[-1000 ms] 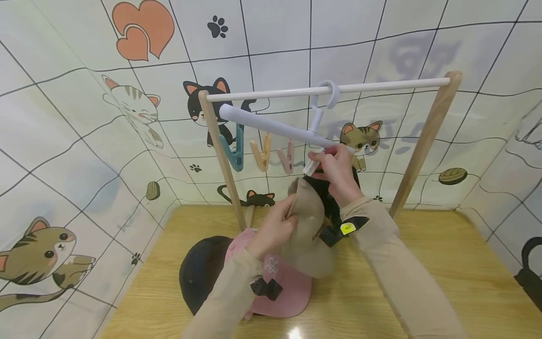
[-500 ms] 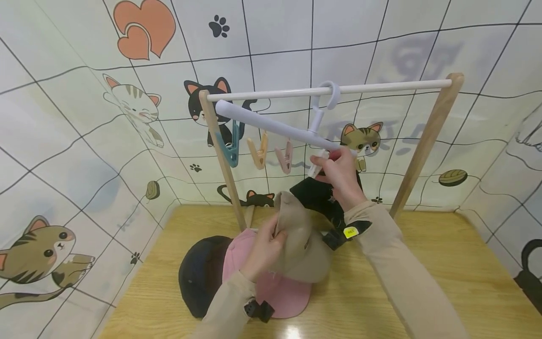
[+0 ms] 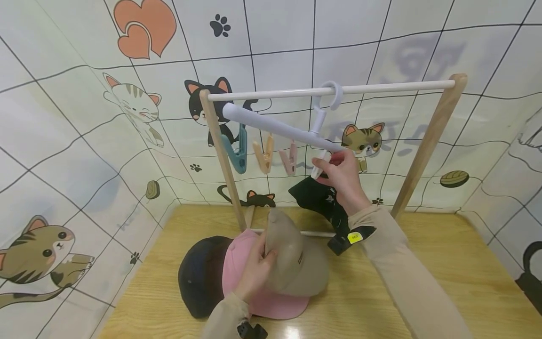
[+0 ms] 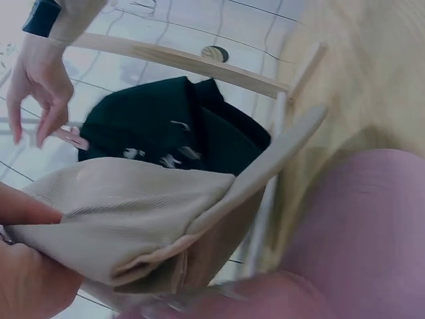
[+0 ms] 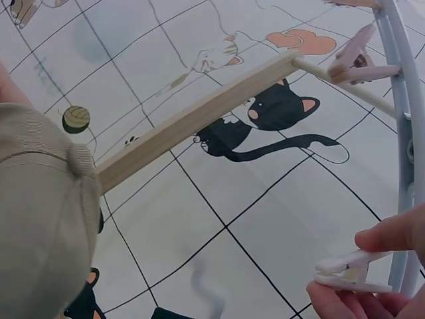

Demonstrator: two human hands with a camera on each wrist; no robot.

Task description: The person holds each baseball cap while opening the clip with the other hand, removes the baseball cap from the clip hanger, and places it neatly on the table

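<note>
Beige cap [image 3: 284, 252], tiny label [image 3: 300, 257] illegible

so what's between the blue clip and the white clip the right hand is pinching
In the head view, the orange clip and the pink clip hang there, under the hanger.

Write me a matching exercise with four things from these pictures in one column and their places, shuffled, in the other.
Things
1. Beige cap
2. White clothespin
3. Pink cap
4. Hanger

Places
A. Hooked over the rack's bar
B. Pinched by the right hand
C. Gripped by the left hand
D. Resting on the table, held by neither of the hands

Right pairs: 1-C, 2-B, 3-D, 4-A
</note>
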